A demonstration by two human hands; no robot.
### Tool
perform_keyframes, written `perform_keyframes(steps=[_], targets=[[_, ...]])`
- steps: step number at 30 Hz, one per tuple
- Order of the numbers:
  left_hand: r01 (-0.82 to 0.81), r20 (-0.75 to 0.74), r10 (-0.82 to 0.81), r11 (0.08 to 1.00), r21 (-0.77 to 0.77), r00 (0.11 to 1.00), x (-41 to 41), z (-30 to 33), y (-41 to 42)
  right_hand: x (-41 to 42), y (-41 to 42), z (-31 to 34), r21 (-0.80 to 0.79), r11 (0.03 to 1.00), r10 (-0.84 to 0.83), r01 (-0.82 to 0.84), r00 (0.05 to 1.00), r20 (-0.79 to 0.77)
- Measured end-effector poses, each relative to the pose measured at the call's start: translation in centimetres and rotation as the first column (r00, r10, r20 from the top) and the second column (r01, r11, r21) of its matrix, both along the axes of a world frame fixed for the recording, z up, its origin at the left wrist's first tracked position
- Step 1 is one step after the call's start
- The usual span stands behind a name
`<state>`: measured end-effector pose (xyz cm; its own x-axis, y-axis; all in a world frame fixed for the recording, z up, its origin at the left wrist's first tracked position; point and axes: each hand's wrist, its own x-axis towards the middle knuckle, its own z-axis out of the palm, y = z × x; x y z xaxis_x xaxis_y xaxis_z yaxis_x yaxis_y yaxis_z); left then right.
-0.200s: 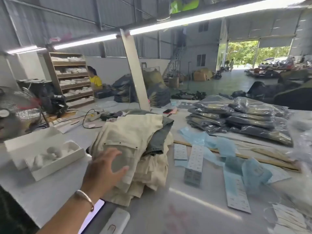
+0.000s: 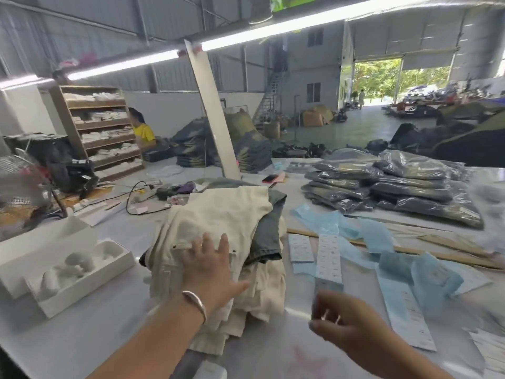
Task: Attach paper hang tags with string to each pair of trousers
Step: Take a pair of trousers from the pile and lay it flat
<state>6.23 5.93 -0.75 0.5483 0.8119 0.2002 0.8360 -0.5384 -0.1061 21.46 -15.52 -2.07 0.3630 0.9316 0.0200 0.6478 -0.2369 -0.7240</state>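
Note:
A pile of cream trousers (image 2: 226,214) with a grey-blue pair (image 2: 269,236) tucked into it lies on the white table (image 2: 68,337) in front of me. My left hand (image 2: 211,265), with a silver bangle on the wrist, lies flat on top of the pile, fingers spread. My right hand (image 2: 347,320) hovers low over the table to the right of the pile, fingers loosely curled and blurred; nothing shows in it. White hang tag strips (image 2: 329,258) and pale blue paper sheets (image 2: 377,236) lie to the right of the pile.
A white moulded tray (image 2: 82,272) sits at the left. Bagged dark trousers (image 2: 393,184) are stacked at the back right. Cables, a phone (image 2: 270,178) and a slanted white post (image 2: 213,116) stand behind the pile. A fan (image 2: 21,179) is at far left. More tags (image 2: 489,348) lie at the right edge.
My left hand has moved forward onto the top of the trouser pile. My right hand has come into view at the lower right.

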Motion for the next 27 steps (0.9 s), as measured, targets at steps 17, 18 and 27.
perform_keyframes(steps=[17, 18, 27], targets=[[0.136, 0.646, -0.054, 0.988, -0.079, 0.762, -2.3, 9.0, 9.9, 0.7, 22.1, 3.2, -0.104, 0.959, -0.230, 0.264, 0.506, -0.832], [0.179, 0.665, -0.092, 0.982, -0.064, 0.741, -2.6, 8.9, 9.7, 0.8, 22.5, 3.2, -0.121, 0.959, -0.237, 0.255, 0.492, -0.838], [0.142, 0.488, -0.028, 0.970, -0.199, 0.872, -3.4, 3.0, 12.6, 0.2, 23.4, 1.7, -0.178, 0.921, -0.330, 0.347, 0.447, -0.832]])
